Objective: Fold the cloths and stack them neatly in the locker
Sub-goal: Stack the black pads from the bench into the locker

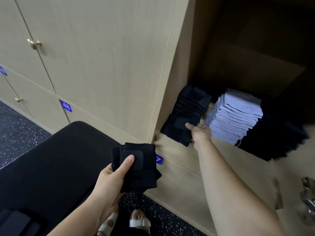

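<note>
left grip [117,174] clamped on a folded black cloth [141,167] outside the locker [247,167]; right grip [198,132] thumb rests on the black stack [189,108] inside, left of the grey stack [238,116], closure cannot be told.

One cam only: head-worn, wide-angle, edges bowed. Looks fwd & down, turned right toward the open locker [184,65]. Close in: shelf within arm's reach, both arms [230,184] enter from bottom edge. Floor [17,126] & feet [126,222] straight below.
</note>
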`<state>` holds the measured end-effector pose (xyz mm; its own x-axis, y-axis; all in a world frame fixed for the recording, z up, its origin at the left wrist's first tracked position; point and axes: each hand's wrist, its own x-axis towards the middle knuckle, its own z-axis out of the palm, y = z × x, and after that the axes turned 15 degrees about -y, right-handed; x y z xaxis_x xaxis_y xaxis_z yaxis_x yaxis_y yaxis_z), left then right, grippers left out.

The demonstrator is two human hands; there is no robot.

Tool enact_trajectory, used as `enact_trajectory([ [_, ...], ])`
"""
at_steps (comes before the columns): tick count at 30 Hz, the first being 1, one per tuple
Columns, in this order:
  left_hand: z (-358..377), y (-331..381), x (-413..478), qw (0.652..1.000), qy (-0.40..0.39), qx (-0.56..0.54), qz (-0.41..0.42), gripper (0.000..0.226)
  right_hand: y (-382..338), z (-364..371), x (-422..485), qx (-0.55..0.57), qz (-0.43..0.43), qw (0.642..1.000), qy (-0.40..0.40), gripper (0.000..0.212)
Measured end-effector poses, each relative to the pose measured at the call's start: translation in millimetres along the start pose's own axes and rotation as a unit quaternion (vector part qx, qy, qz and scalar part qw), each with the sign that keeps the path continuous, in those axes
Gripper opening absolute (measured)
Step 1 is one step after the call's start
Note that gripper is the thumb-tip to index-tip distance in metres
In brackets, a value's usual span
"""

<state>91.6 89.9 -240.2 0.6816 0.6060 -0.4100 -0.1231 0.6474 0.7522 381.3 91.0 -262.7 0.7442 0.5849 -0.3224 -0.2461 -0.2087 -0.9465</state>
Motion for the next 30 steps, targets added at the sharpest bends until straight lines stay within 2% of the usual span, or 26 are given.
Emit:
enact_trajectory([
  [2, -1, -1, 1, 1.0, -0.002, 0.0, -0.002, 0.031, 5, 0, 3, 0.0, 0.004, 1.0, 0.004, 0.024],
  [5, -1, -3, 3, 1.0, -0.005, -0.001, -0.004, 0.034, 9, 2, 2, -0.045, 0.003, 0.998, 0.035, 0.053],
  [9, 1, -1, 3, 1.0, -0.007, -0.008, -0.001, 0.033, 9, 3, 0, -0.23, -0.025, 0.972, 0.051, 0.038],
  [12, 4, 3, 0, 1.0, -0.014, -0.007, 0.003, 0.031, 7, 2, -7, -0.348, -0.039, 0.935, 0.055, 0.054],
  [15, 7, 7, -6, 1.0, -0.018, 0.001, 0.01, 0.032, 0, 3, -29, -0.419, -0.108, 0.898, 0.073, 0.048],
  [17, 10, 10, -13, 1.0, -0.021, 0.003, 0.014, 0.034, -10, 6, -56, -0.39, -0.149, 0.908, 0.042, 0.035],
  [20, 12, 10, -26, 1.0, -0.02, -0.007, 0.021, 0.035, -29, 13, -115, -0.285, -0.158, 0.942, -0.083, 0.012],
  [24, 15, 5, -45, 0.998, -0.016, -0.032, 0.042, 0.036, -28, 16, -192, -0.258, -0.077, 0.943, -0.195, 0.027],
  [26, 15, 3, -54, 0.997, -0.006, -0.041, 0.058, 0.034, -19, 18, -219, -0.257, -0.052, 0.939, -0.225, 0.022],
  [28, 15, 2, -64, 0.996, 0.006, -0.057, 0.068, 0.033, -10, 22, -240, -0.233, -0.063, 0.946, -0.218, 0.013],
  [30, 15, 2, -73, 0.994, 0.021, -0.068, 0.08, 0.032, -3, 28, -257, -0.206, -0.077, 0.954, -0.205, 0.014],
])
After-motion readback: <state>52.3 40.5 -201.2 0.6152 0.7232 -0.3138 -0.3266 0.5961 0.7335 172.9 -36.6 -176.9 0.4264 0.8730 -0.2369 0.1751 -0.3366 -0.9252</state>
